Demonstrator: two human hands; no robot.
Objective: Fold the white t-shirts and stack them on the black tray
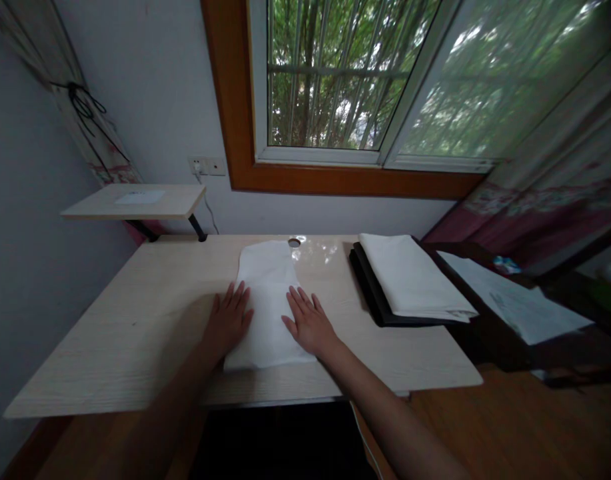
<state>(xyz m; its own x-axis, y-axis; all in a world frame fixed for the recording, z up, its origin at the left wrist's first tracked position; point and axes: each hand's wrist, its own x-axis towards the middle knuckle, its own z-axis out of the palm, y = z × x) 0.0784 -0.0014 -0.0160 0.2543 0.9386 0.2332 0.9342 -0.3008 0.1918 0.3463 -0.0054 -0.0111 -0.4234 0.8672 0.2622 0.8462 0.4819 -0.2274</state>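
A white piece of cloth [270, 300] lies flat on the pale wooden desk [150, 333], its long side running away from me. My left hand [229, 320] rests on its left edge, palm down with the fingers stretched out. On the opposite edge lies my right hand [309, 321], also flat with its fingers spread. Neither hand grips anything. The parts of the cloth under both palms are hidden.
Folded white cloth [410, 277] sits on folded black cloth [368, 287] at the desk's right. A small raised shelf [100, 203] stands at the back left, bearing a paper. Beyond the desk is a window [355, 80]. A dark surface at right holds a paper sheet [515, 300].
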